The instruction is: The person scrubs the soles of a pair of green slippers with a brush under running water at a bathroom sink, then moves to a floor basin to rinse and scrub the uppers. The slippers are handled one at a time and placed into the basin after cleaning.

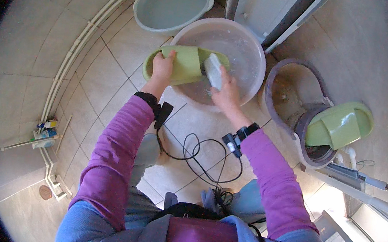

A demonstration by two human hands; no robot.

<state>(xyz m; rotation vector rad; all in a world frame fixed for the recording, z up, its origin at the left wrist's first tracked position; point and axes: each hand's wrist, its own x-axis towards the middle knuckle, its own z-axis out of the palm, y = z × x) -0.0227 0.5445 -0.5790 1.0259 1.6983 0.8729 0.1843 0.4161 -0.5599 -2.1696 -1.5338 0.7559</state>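
Note:
My left hand (pixel 163 66) grips a green slide slipper (pixel 186 63) near its toe end, with the thumb on top of the strap. The slipper lies tilted over the left part of a pale plastic basin (pixel 251 88), which holds water with some suds. In my right hand (pixel 228 92) is a white scrubbing brush (pixel 214 70), held against the slipper where the strap meets the footbed. Its bristles are mostly hidden. A second green slipper (pixel 340 125) rests on the wringer side of a mop bucket (pixel 272 83) to the right.
Behind on the left stands a light basin (pixel 138 14) of water. A white appliance or panel (pixel 268 6) rises behind the pale basin. Black cables (pixel 193 157) hang between my wrists and coil by my legs. Pipes (pixel 70 42) run along the left wall; mops (pixel 369 188) lean at right.

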